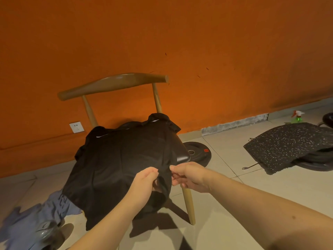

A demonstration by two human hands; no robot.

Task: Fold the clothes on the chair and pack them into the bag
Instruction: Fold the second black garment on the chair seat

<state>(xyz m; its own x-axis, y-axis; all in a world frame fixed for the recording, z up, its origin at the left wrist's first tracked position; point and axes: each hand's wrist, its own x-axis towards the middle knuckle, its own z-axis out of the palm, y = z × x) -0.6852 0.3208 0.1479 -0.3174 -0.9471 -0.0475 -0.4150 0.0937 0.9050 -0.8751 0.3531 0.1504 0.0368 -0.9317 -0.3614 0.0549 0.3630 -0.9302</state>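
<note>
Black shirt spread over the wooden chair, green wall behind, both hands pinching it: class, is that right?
No: the head view shows the wall orange, not green. The left hand and right hand pinch the black shirt spread over the wooden chair.

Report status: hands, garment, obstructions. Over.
Left hand, right hand: both pinch near hem of black fabric garment. It lies draped over wooden chair. Bag not in view.
</note>
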